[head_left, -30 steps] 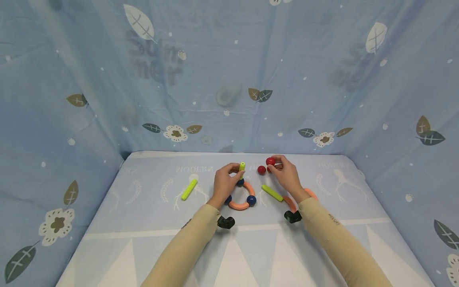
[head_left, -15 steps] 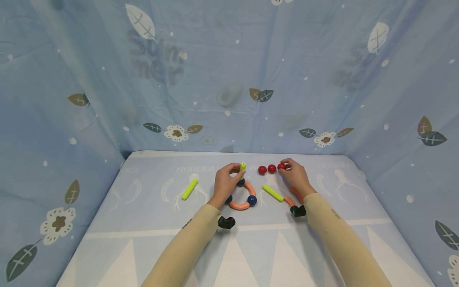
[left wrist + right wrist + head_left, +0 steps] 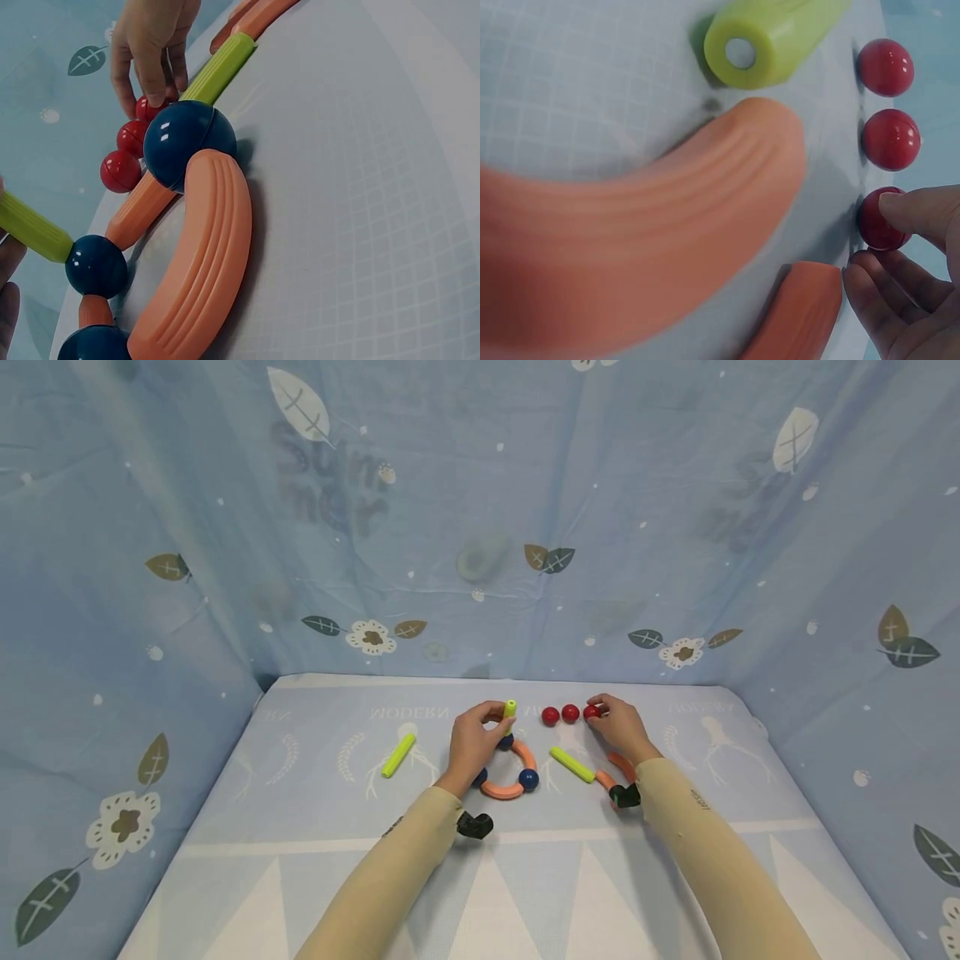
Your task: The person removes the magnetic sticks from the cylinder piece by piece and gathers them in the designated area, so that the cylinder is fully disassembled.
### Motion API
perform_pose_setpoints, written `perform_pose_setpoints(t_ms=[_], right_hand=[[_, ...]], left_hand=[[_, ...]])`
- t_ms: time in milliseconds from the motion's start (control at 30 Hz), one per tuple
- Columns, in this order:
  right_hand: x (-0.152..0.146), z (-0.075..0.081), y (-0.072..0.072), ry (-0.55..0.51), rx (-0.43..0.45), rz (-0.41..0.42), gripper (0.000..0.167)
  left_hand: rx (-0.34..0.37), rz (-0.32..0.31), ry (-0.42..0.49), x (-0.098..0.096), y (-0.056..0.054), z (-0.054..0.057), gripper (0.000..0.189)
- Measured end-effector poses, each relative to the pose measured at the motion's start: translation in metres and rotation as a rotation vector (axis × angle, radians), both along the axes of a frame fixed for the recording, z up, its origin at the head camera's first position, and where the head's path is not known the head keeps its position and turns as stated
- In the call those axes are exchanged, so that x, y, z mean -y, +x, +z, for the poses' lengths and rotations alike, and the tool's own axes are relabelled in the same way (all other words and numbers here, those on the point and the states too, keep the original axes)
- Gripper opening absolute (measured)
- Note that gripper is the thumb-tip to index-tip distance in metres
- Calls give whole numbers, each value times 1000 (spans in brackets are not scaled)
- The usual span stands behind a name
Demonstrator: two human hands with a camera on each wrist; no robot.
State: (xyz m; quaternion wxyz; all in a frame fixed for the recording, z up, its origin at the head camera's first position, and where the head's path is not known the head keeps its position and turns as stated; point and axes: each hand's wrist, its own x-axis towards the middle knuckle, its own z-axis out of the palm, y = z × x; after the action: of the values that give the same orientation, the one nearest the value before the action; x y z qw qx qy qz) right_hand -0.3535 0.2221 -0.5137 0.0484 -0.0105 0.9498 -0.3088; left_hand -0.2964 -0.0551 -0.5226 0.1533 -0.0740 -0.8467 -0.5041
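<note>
In the head view my left hand (image 3: 472, 745) pinches a lime-green magnetic stick (image 3: 510, 710) between thumb and fingers. The stick stands on a blue ball (image 3: 96, 266), part of a ring of blue balls and curved orange sticks (image 3: 502, 792) lying on the table. My right hand (image 3: 622, 727) holds the rightmost red ball (image 3: 885, 219) at the back, its thumb on top and fingers beside it. Two more red balls, a middle one (image 3: 570, 713) and a left one (image 3: 551, 717), sit in line with it.
A loose green stick (image 3: 398, 755) lies left of the left hand. Another green stick (image 3: 572, 764) lies right of the ring, near curved orange sticks (image 3: 621, 767) partly hidden by the right wrist camera (image 3: 624, 795). A patterned blue curtain (image 3: 480, 527) borders the table (image 3: 300, 877).
The right hand has moved right and lowered the red ball it held, bringing it into a row with the other two. The left hand and green stick have stayed in place.
</note>
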Motion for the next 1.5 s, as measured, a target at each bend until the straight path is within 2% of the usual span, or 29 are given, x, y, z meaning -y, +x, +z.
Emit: perform_pose_setpoints(t_ms=[633, 1067, 1333, 1500], right_hand=[[-2, -2, 1, -5, -16, -5, 43], [-2, -2, 3, -30, 17, -14, 48], [-6, -3, 5, -3, -21, 12, 48], [-4, 0, 12, -5, -56, 19, 48]], left_hand=[[-5, -3, 13, -1, 0, 1, 25], [4, 10, 8, -2, 1, 1, 24], [11, 9, 9, -2, 1, 2, 24], [5, 5, 12, -1, 1, 2, 24]])
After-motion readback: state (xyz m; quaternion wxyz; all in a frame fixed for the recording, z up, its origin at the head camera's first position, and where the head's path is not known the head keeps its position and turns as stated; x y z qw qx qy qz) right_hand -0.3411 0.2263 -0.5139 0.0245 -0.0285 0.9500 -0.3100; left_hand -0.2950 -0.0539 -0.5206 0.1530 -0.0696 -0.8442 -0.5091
